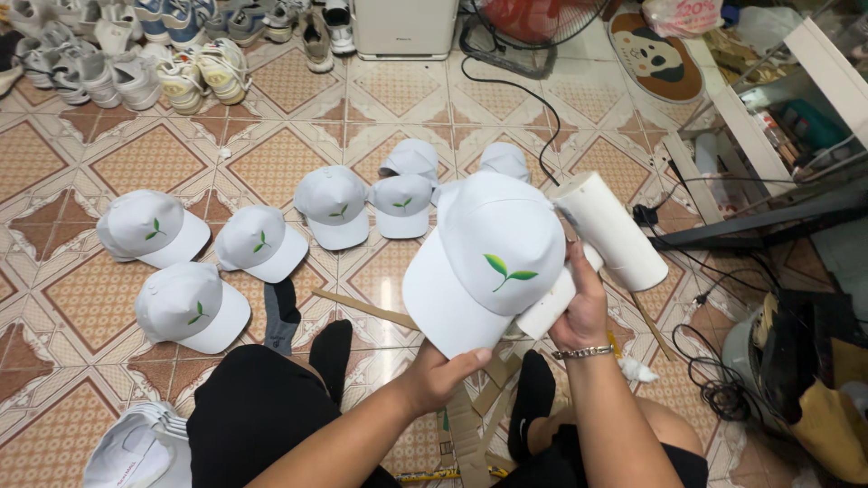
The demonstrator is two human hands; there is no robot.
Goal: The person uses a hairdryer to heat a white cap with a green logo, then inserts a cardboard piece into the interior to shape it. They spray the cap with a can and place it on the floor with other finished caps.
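Note:
A white cap (488, 262) with a green leaf emblem is held up in front of me, brim toward me. My left hand (438, 372) grips the brim from below. My right hand (579, 312) is closed on the handle of a white hair dryer (608, 230), whose barrel sits against the cap's right side. A silver bracelet circles my right wrist.
Several more white caps lie on the patterned tile floor: (151, 228), (192, 305), (260, 242), (334, 206), (402, 203). A stack of caps (136, 447) sits at lower left. Cardboard strips (466, 425) lie between my legs. Shoes (136, 54) line the far left; cables (714, 380) and clutter crowd the right.

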